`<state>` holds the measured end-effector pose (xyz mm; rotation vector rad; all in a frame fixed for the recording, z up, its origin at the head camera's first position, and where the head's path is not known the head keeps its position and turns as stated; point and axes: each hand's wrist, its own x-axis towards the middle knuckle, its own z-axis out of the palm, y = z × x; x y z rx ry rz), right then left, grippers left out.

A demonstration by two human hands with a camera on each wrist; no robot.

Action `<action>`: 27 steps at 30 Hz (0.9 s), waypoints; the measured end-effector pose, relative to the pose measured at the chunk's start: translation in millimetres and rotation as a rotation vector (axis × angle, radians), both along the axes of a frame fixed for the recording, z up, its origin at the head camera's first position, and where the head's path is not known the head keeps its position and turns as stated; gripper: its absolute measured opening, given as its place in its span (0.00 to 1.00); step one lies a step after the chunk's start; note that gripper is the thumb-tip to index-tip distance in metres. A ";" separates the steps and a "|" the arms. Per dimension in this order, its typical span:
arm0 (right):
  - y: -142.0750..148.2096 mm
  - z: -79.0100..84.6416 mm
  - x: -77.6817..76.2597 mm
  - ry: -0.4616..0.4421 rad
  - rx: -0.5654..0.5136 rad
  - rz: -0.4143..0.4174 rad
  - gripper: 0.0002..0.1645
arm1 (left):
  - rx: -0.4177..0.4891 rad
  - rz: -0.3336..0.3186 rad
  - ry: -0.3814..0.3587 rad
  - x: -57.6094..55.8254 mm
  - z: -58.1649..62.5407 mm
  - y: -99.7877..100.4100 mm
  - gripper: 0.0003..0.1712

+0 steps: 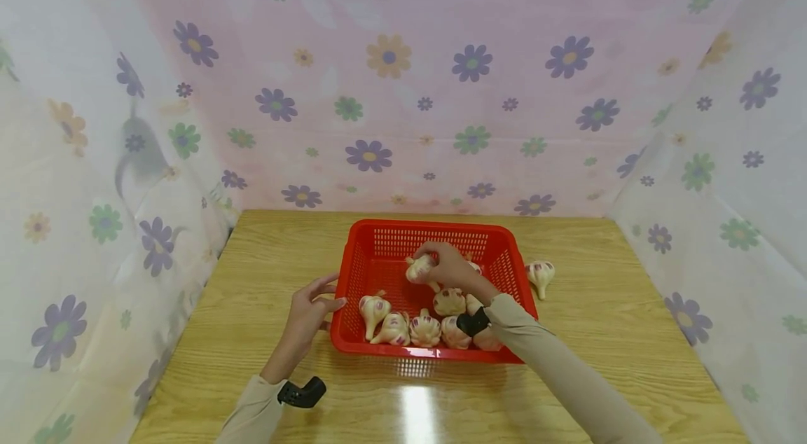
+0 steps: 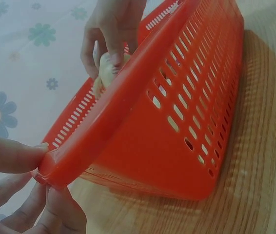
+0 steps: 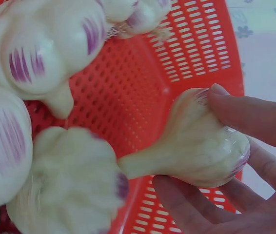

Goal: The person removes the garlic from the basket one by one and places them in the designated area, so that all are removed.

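Observation:
A red plastic basket (image 1: 435, 353) with slotted walls stands on the wooden table and holds several garlic bulbs. My left hand (image 1: 307, 314) pinches its left rim, thumb on top and fingers beneath, as the left wrist view shows. Inside the basket, my right hand (image 1: 449, 265) grips one garlic bulb (image 3: 204, 141) between thumb and fingers, its stem pointing toward the other bulbs. Along the near side lie more bulbs, among them a garlic bulb (image 1: 425, 328) in the middle and another garlic bulb (image 1: 374, 309) at the left. My right forearm hides part of the basket's right side.
One garlic bulb (image 1: 540, 276) lies on the table (image 1: 599, 332) just outside the basket's right wall. A flowered cloth (image 1: 429, 101) hangs behind the table and along both sides. Black straps with camera mounts (image 1: 302, 393) sit on my wrists.

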<state>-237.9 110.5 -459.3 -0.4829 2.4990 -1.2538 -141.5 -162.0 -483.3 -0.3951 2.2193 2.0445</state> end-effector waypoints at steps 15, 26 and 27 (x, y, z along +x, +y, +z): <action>27.0 17.6 0.1 -0.004 -0.051 -0.049 0.25 | 0.005 -0.007 -0.019 -0.8 1.3 0.2 0.29; 59.2 28.6 1.3 -0.028 -0.103 -0.075 0.26 | -0.013 0.012 -0.018 -0.6 -0.6 1.9 0.28; 61.6 29.2 1.8 -0.035 -0.114 -0.077 0.26 | -0.014 0.013 -0.019 -0.5 -0.6 2.0 0.28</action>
